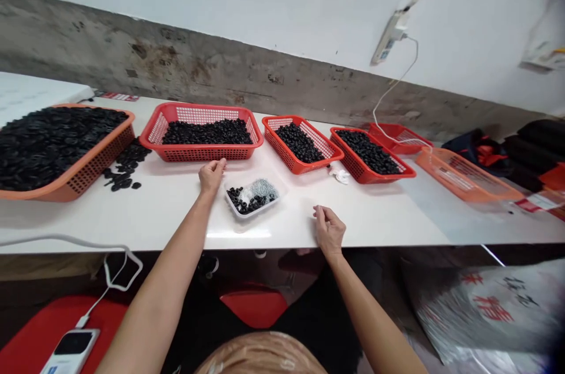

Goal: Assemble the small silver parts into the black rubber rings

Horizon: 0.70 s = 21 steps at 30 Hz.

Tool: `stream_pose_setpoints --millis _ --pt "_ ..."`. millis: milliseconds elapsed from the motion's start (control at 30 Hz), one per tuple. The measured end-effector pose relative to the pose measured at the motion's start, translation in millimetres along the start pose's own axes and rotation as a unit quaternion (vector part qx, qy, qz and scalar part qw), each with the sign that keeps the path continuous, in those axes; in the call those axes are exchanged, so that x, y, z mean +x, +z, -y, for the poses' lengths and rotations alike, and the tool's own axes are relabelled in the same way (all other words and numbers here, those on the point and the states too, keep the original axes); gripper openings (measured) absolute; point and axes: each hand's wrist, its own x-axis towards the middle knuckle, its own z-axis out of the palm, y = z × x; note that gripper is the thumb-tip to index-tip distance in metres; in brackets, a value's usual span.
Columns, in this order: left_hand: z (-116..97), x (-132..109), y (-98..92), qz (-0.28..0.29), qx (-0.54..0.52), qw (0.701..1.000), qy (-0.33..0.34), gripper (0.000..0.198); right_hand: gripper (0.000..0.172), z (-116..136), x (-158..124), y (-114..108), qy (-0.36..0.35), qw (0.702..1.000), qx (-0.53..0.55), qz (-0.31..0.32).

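Observation:
My left hand (pixel 210 175) rests on the white table (pixel 375 215) beside a small clear plastic tray (pixel 253 197), its fingers curled against the front wall of a red basket (pixel 200 153) full of small black parts. The clear tray holds black rings on one side and shiny metal bits on the other. My right hand (pixel 329 228) lies near the table's front edge, to the right of the tray, fingers loosely curled; what they hold, if anything, is hidden.
A large orange basket (pixel 88 171) of black rings stands at the left, with loose rings (pixel 123 168) beside it. Two more red baskets (pixel 304 162) (pixel 375 176) of black parts and empty orange ones (pixel 468 179) run to the right. A phone (pixel 70 350) on a cable lies lower left.

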Motion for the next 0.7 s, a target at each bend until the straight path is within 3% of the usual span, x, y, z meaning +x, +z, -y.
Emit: stream_pose_setpoints --millis 200,500,700 --pt "-5 -5 -1.6 0.006 0.015 1.000 -0.002 0.041 0.043 -2 0 -1 -0.002 1.000 0.013 0.020" --pt "-9 -13 -0.8 0.075 0.058 0.995 -0.009 0.041 0.035 -4 1 -7 -0.036 0.994 0.038 0.093" --pt "-8 3 -0.3 0.120 0.156 0.980 -0.028 0.020 0.028 36 34 7 -0.112 0.983 0.021 0.145"
